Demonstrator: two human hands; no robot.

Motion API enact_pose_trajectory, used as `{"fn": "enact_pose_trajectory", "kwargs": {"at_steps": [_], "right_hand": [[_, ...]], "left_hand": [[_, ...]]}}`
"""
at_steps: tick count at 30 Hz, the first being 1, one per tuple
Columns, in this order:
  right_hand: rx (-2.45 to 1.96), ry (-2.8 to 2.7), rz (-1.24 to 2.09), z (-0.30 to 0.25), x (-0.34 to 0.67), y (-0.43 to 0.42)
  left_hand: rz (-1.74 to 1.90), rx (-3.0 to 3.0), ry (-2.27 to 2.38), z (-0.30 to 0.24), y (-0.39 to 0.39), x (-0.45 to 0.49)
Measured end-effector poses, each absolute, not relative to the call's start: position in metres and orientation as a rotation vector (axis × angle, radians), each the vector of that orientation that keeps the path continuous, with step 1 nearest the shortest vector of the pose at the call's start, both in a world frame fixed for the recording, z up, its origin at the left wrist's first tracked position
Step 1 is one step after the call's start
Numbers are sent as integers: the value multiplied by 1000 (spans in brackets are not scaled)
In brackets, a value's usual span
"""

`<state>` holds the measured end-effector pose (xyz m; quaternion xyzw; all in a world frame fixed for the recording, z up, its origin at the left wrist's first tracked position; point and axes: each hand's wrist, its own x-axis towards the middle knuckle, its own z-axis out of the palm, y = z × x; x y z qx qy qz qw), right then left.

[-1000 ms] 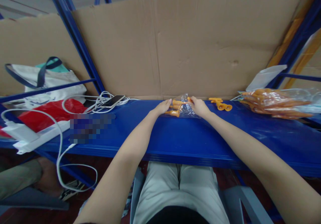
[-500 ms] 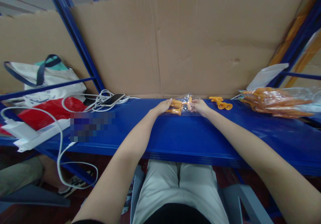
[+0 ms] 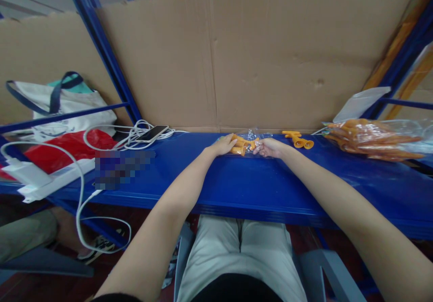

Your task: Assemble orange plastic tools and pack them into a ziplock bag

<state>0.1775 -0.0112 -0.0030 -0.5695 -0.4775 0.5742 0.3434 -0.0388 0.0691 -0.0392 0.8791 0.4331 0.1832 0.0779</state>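
A clear plastic bag (image 3: 252,135) with several orange plastic parts (image 3: 239,148) in it lies on the blue shelf, near the cardboard. My left hand (image 3: 223,145) is closed over the bag's left end, its fingers on the orange parts. At the other end, my right hand (image 3: 270,148) pinches the plastic beside a smaller orange piece, its fingers curled. Whether it also grips that piece is hard to make out. Just right of this hand lie loose orange parts with round, flared ends (image 3: 298,140).
A larger bag of orange parts (image 3: 368,137) lies at the right. On the left are a phone (image 3: 154,133) on coiled white cables, a white power strip (image 3: 57,180), a red plastic bag (image 3: 77,144) and a canvas tote (image 3: 71,108). Cardboard (image 3: 264,54) stands behind.
My left hand has slid slightly right, further over the orange parts. My right hand has turned a little and shifted slightly right. The small orange piece by it now lies lower, closer to the others.
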Motion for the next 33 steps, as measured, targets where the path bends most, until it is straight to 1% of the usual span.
{"fn": "enact_pose_trajectory", "kwargs": {"at_steps": [4, 11, 19, 27, 33], "right_hand": [[-1553, -1219, 1440, -1, 174, -16], [-1545, -1164, 1361, -5, 171, -14], [-1564, -1279, 1442, -1, 173, -16], [-1482, -1178, 1356, -15, 176, -3], [-1520, -1196, 1319, -12, 173, -8]], "left_hand": [[380, 2592, 1431, -39, 66, -35], [317, 2608, 1449, -34, 59, -32], [375, 2667, 1405, -31, 56, -31], [454, 2680, 1356, -30, 57, -33], [463, 2708, 1324, -29, 54, -30]]}}
